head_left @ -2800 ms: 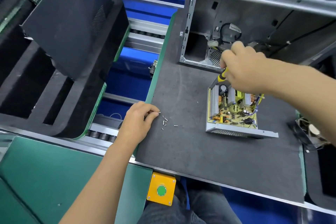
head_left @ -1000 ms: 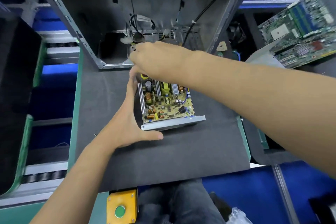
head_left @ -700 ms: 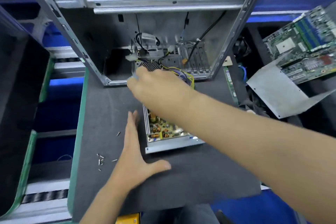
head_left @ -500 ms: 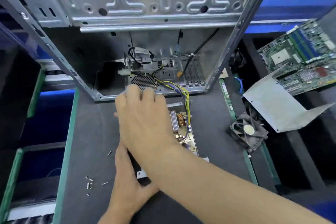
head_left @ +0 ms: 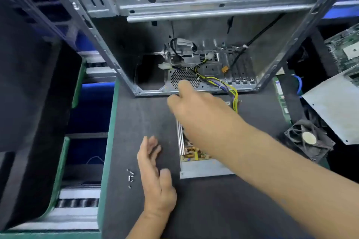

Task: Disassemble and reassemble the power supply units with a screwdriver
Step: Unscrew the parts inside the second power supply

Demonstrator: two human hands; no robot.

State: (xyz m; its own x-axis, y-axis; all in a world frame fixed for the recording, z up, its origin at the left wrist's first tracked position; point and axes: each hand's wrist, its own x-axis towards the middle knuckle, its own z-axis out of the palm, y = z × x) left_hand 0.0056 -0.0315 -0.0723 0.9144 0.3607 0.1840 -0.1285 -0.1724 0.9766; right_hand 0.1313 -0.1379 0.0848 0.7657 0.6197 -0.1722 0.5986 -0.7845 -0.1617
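The open power supply unit lies on the dark mat, its yellow circuit board showing at the near end. My right forearm crosses over it and hides most of it. My right hand reaches toward the front edge of the computer case, one finger stretched forward; motion blur hides whether it holds anything. My left hand is flat with straight fingers on the mat, just left of the unit and apart from it. Several loose screws lie left of that hand. No screwdriver shows.
A bundle of yellow and black wires runs from the unit into the case. A black fan, a bent metal cover and a green motherboard lie to the right. Left of the mat's green edge are conveyor rollers and dark foam trays.
My left hand has come off the unit's side and now lies flat beside it. My right hand has moved forward toward the case edge. The camera has tilted up and nearer.
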